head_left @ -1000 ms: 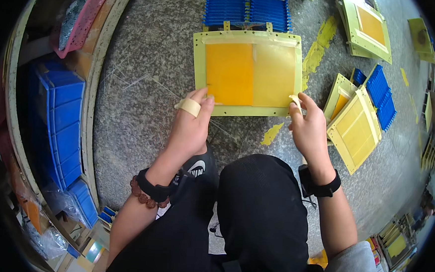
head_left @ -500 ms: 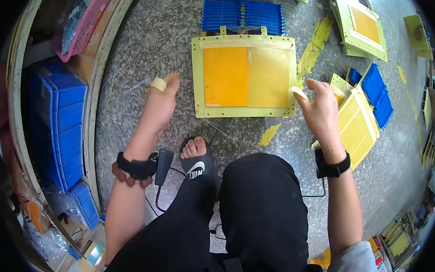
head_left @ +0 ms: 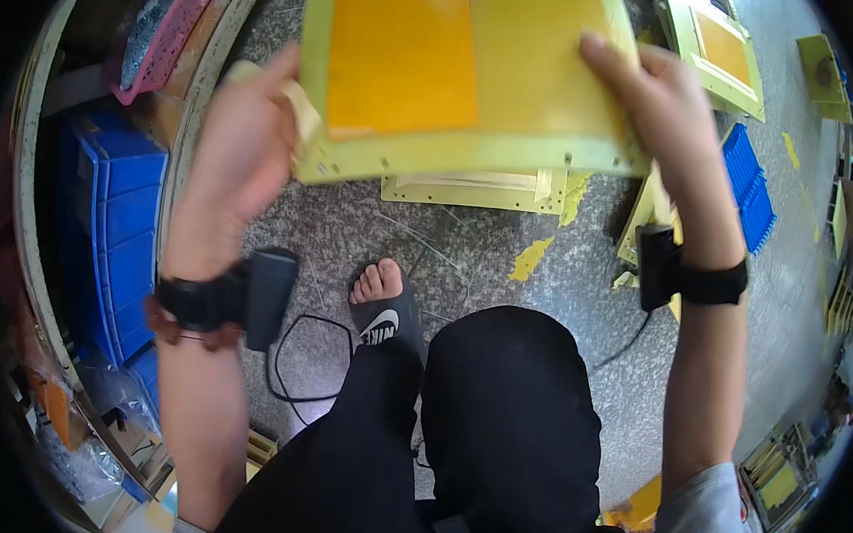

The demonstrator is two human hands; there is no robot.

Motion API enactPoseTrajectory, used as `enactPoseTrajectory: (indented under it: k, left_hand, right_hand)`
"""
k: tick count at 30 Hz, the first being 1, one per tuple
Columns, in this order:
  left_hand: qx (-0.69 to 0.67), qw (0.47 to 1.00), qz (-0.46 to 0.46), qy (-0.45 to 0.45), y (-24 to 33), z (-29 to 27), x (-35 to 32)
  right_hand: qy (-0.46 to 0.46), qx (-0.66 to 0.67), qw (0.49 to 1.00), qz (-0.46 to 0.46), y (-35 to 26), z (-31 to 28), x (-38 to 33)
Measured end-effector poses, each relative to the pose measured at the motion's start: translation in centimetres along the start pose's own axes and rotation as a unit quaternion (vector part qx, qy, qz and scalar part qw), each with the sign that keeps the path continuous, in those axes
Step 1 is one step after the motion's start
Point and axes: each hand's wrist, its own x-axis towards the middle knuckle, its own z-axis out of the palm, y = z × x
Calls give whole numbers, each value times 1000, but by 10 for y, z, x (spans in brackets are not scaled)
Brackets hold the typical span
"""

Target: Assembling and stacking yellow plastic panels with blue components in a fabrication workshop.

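Note:
A yellow-green square frame with an orange-yellow sheet in it (head_left: 458, 73) is held up close to the camera by both hands. My left hand (head_left: 243, 153) grips its left edge, with tape on one finger. My right hand (head_left: 657, 95) grips its right edge, fingers over the top face. Just under it, another yellow-green frame (head_left: 475, 186) lies flat on the grey speckled floor.
Blue plastic crates (head_left: 116, 238) stand at the left by a curved rim. More yellow-green frames (head_left: 718, 50) and a blue ribbed block (head_left: 749, 184) lie to the right. Yellow scraps (head_left: 534, 258) dot the floor near my sandalled foot (head_left: 380, 303).
The frame that lay on the floor has been picked up by both hands and raised toward the camera. The left hand moved from the floor back to the frame's left edge.

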Motion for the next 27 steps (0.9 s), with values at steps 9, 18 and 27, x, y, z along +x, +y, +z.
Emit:
enactPoseTrajectory:
  k: [9,18,27]
  left_hand:
    - [96,995,13,27,-20,16,28]
    - [70,996,-49,15,-114,10,39]
    - [-3,998,-39,50,-110,16,31]
  right_hand:
    - [20,-95,995,-35,40,6,16]
    - [-9,-90,993,71,127,33,-12]
    - [12,-18,1000,15,117,34,-23]
